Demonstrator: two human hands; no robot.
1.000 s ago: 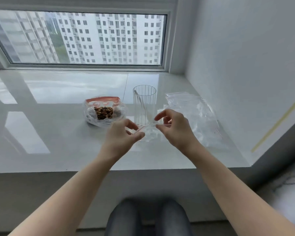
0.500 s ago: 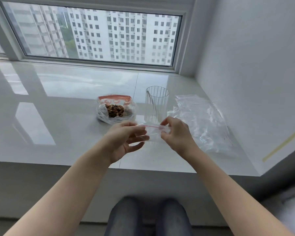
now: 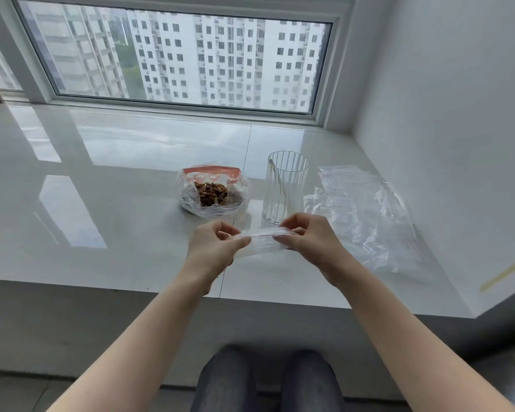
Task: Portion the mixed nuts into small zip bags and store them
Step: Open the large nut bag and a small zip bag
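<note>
Your L hand and R hand are both up over the front of the sill, each pinching one end of a small clear zip bag. Grip is narrow on both sides, thumb + fingertips closed on the top strip, bag stretched flat btwn them, held off the surface. Can't tell if the zip is open or sealed; plastic is too clear and a bit blurred. Mixed nuts sit in a bigger clear bag w/ an orange-red top, mouth open, on the sill just beyond your L hand. Ribbed clear glass stands upright just right of that bag, right behind your R fingers; something pale leans inside it, can't ID it. Stack of spare clear bags lies flat right of the glass, near the wall. Window at the back, your knees at the bottom edge.
</note>
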